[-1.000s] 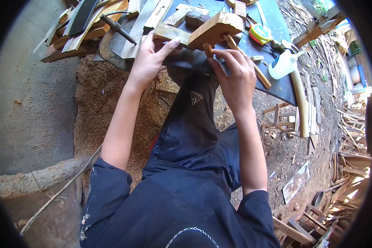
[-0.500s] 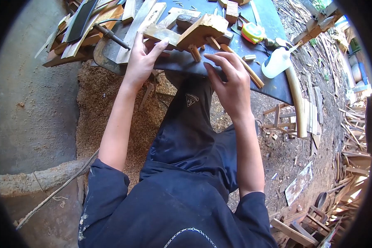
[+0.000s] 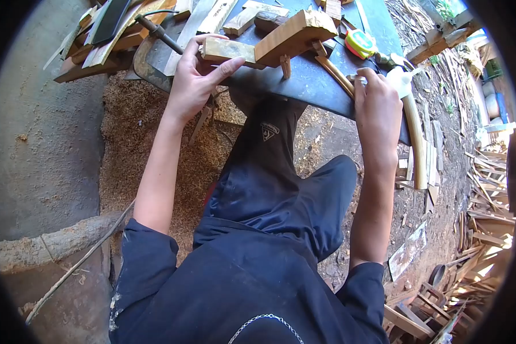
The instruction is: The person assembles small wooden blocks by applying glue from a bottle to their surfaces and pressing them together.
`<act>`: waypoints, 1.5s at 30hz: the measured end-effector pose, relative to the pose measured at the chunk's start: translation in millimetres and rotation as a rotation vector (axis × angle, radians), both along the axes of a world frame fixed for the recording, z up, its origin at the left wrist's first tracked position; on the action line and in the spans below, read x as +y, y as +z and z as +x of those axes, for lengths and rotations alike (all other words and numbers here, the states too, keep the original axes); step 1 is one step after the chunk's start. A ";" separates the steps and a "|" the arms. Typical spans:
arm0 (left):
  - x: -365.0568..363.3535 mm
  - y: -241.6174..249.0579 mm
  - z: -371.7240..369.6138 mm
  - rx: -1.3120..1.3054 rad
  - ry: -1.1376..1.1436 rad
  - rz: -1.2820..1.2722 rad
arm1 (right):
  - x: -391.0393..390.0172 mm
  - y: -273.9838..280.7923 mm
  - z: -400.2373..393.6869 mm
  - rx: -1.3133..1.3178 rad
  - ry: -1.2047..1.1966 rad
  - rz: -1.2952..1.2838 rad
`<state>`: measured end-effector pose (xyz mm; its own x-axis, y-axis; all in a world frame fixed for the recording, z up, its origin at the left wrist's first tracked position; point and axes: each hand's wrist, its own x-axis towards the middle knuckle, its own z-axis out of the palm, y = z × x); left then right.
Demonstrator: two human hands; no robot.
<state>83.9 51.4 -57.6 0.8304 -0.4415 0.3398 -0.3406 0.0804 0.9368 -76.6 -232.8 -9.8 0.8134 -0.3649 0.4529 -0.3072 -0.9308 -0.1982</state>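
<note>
Left hand (image 3: pixel 194 80): fingers spread, gripping the wood block (image 3: pixel 269 41) at the counter (image 3: pixel 315 83) edge.
Right hand (image 3: pixel 378 106): fingers curled round the glue bottle (image 3: pixel 401 80).

Bare dark table (image 3: pixel 309 80) btwn hands is open; wood scraps (image 3: pixel 126 34) crowd far-left, tape measure (image 3: pixel 360 43) far-right.

I see wooden block (image 3: pixel 292 35): pale, smooth-sawn, matt, with short wood peg (image 3: pixel 285 66) beneath. Surface (image 3: pixel 321 86): dark sheet, smooth, dull sheen. Bottle (image 3: pixel 404 80) at right: white plastic, slightly glossy. Tape measure (image 3: pixel 361 43) far right: yellow-green glossy plastic. Ground (image 3: pixel 137 143) near left: rough sawdust.
</note>
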 end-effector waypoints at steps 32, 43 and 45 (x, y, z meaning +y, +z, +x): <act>0.1 5.6 -9.2 0.021 0.016 0.027 | 112.1 -29.7 19.8 -0.149 0.226 0.150; 0.2 3.2 -10.2 -0.017 0.029 0.015 | 113.4 -44.0 4.2 -0.195 0.245 0.155; 0.7 4.3 -10.8 -0.012 0.025 0.012 | 117.9 -44.1 4.3 -0.195 0.250 0.170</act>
